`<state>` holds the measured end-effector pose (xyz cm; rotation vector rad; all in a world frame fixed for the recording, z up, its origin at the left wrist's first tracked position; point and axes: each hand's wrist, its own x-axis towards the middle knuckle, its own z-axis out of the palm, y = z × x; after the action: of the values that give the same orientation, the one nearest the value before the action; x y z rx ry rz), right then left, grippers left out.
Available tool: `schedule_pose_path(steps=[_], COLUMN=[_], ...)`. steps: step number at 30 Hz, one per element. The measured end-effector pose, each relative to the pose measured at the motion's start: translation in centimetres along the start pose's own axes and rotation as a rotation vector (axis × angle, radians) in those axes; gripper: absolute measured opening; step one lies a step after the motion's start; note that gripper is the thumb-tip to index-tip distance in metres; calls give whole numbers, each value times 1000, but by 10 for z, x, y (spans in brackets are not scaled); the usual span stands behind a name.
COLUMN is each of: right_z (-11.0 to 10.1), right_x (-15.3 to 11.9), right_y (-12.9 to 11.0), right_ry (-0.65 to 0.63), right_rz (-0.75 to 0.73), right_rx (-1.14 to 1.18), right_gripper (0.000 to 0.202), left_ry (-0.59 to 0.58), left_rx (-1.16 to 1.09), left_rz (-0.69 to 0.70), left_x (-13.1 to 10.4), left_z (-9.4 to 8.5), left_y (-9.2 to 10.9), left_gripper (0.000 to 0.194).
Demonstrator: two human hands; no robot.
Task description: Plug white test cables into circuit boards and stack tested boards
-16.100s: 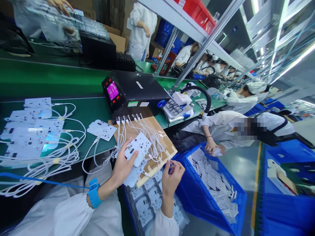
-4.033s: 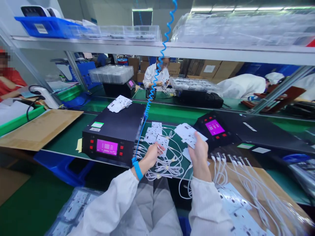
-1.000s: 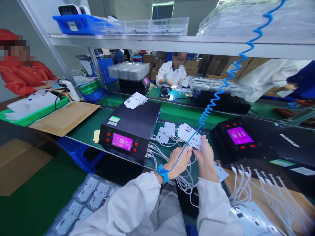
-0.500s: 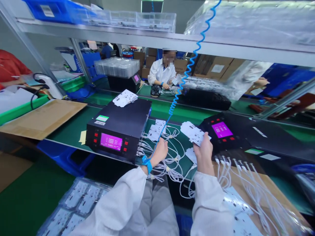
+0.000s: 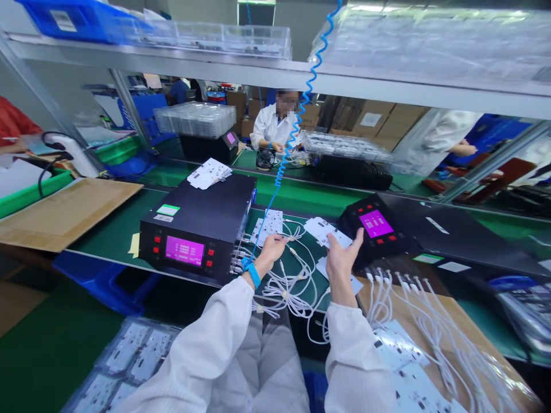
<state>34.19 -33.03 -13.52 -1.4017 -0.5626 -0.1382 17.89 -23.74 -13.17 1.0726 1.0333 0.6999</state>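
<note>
My left hand, with a blue wrist strap, is closed in a pinch at a white cable, beside white circuit boards lying on the bench. Between the thumb and fingers of my right hand is a white circuit board with small dark parts; the index finger sticks out to the side. Below that hand another white board shows in part. Coiled white cables lie between my hands. To the left stands a black tester box with a lit pink screen, several boards on top.
A second black tester stands at the right, its white cables trailing over cardboard and boards. A blue coiled cord hangs before me. Boards fill a clear tray at lower left. A co-worker sits across the bench.
My left hand has moved up to the cable end beside the boards, its fingers now pinched. The right hand's index finger has spread away from the board. The whole view has shifted slightly.
</note>
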Motion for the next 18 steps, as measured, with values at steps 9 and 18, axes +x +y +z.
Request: schedule_pose_path(steps=[9,18], right_z=[9,10], right_x=[-5,5], right_y=[-5,-40], right_ry=[-89,-152], right_rz=[227,17], right_rx=[-11,-217], right_gripper=[54,69], left_ry=[269,151], left_rx=[-470,-616], left_rz=[-65,6], left_x=[32,18], left_z=[0,-9], left_y=[31,39], left_gripper=[35,24])
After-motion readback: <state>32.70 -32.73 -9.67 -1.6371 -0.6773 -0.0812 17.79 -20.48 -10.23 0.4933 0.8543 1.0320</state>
